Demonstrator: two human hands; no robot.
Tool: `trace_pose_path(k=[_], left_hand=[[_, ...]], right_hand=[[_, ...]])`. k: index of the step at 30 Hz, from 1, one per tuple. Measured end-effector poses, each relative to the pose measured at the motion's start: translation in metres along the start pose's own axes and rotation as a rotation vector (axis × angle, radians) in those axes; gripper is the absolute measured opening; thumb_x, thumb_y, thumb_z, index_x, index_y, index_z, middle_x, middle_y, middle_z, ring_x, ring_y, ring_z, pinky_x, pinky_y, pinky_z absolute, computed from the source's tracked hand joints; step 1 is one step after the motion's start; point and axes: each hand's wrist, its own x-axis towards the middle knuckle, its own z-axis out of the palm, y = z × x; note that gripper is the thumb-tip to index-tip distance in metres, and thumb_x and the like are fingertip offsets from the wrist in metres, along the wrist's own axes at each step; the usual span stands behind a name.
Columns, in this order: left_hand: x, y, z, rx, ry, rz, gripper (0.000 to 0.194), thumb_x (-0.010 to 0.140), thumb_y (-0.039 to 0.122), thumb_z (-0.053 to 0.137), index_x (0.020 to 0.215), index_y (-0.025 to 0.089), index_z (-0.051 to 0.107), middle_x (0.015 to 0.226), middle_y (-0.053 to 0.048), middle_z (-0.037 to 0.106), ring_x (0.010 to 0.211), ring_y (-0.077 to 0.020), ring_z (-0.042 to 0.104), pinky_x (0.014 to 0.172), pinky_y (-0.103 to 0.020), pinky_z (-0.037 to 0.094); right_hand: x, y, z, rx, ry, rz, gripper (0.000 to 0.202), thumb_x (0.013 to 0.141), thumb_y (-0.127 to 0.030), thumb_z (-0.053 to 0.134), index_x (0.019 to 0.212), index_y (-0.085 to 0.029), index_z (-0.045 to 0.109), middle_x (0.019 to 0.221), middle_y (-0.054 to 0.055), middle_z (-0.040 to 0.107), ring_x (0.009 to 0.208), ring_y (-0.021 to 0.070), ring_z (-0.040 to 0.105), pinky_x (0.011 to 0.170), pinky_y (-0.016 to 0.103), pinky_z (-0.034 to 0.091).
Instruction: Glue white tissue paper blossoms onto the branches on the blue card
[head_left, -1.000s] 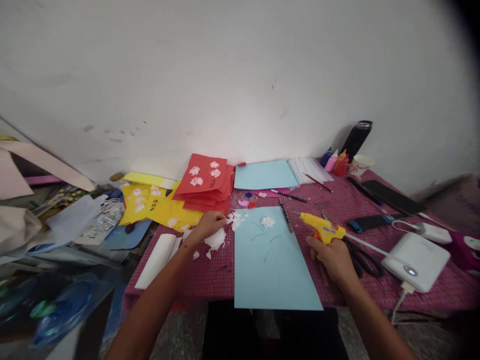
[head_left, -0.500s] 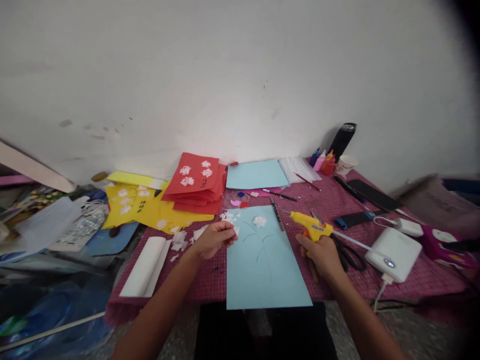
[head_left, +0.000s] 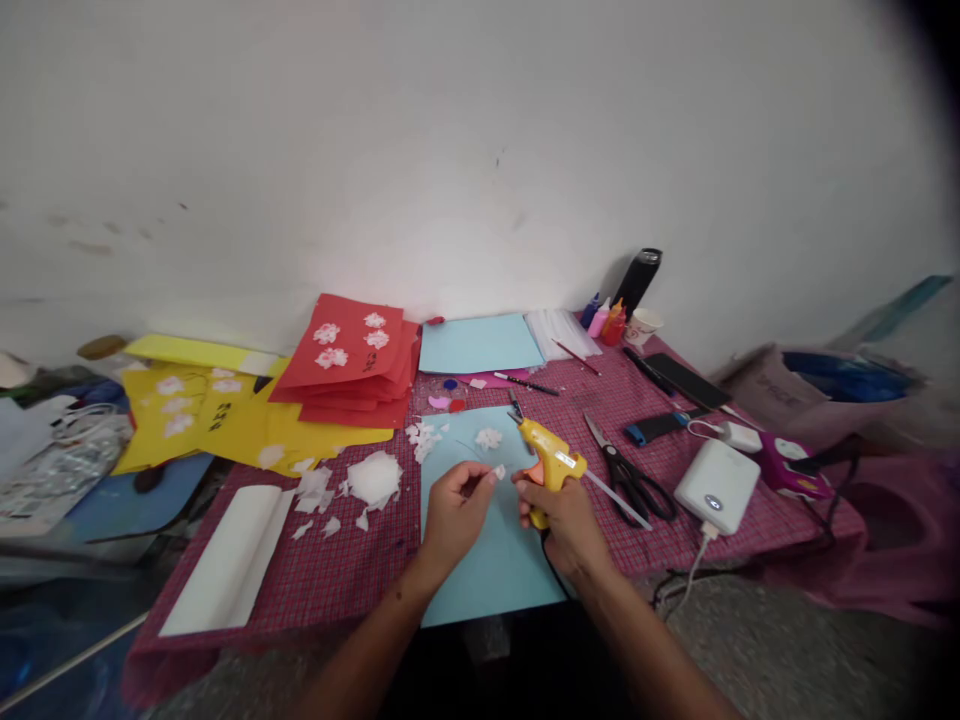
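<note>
My left hand (head_left: 459, 508) pinches a small white paper piece (head_left: 499, 471) over the light blue sheet (head_left: 487, 575). Just right of it, my right hand (head_left: 564, 512) is wrapped round the handle of a yellow glue gun (head_left: 553, 455), its nozzle pointing up and left and a clear stick coming out of its back. A white paper flower (head_left: 488, 438) sits on the upper part of the blue sheet, near thin drawn lines. Small white scraps (head_left: 424, 438) lie at the sheet's upper left corner.
Black scissors (head_left: 628, 475) and a white power bank (head_left: 718, 486) lie at the right. Torn white paper (head_left: 374, 480), a folded white sheet (head_left: 225, 565), red cards (head_left: 341, 345) and yellow cards (head_left: 247, 425) are at the left. Paint bottles (head_left: 613, 325) and a black flask (head_left: 639, 280) stand behind.
My right hand has brought the glue gun left, over the blue sheet and close to my left hand, uncovering the scissors. The view has turned rightward.
</note>
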Motion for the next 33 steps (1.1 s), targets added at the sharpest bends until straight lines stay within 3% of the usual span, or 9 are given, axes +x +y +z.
trace_pose_path(k=[8,18,33], left_hand=[[-0.010,-0.003,0.004,0.008,-0.041,0.046,0.017,0.087,0.035,0.060,0.087,0.021,0.068,0.081,-0.002,0.068,0.073,-0.0149,0.060,0.070,-0.025,0.049],[-0.016,-0.004,0.004,-0.053,-0.054,0.089,0.019,0.089,0.033,0.060,0.094,0.018,0.070,0.088,-0.005,0.070,0.080,-0.0158,0.062,0.074,-0.027,0.050],[-0.024,0.000,0.004,-0.054,-0.087,0.109,0.017,0.089,0.030,0.060,0.093,0.017,0.071,0.084,-0.004,0.069,0.077,-0.0149,0.062,0.072,-0.026,0.050]], right_hand=[[-0.005,0.004,0.005,0.022,-0.050,0.018,0.018,0.064,-0.021,0.077,0.075,-0.016,0.063,0.051,-0.003,0.058,0.041,0.0104,0.051,0.035,0.021,0.043],[-0.012,0.009,0.001,0.069,-0.064,0.022,0.023,0.069,-0.030,0.077,0.076,-0.017,0.060,0.050,-0.003,0.058,0.040,0.0103,0.050,0.034,0.021,0.043],[-0.019,0.006,0.003,0.065,-0.079,0.015,0.022,0.068,-0.028,0.079,0.073,-0.015,0.062,0.047,-0.003,0.057,0.038,0.0092,0.047,0.035,0.021,0.041]])
